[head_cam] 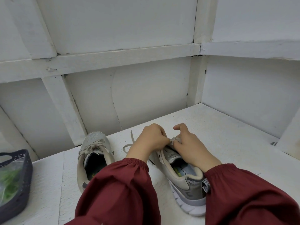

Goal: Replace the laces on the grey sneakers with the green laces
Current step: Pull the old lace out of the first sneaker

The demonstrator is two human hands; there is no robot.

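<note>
Two grey sneakers stand on a white table point(227, 130), toes pointing away from me. The left sneaker point(94, 153) keeps its beige lace tied in a bow. My hands meet over the tongue of the right sneaker point(181, 174). My left hand point(151, 140) pinches its beige lace point(129, 143) at the eyelets, and a loose end trails onto the table to the left. My right hand point(188, 145) pinches the same lace from the other side, index finger raised. The green laces point(9, 181) lie in a clear bag inside a dark basket.
The dark perforated basket point(24, 192) sits at the table's left edge. White panelled walls with wooden battens close off the back and right sides. Dark red sleeves cover both my forearms.
</note>
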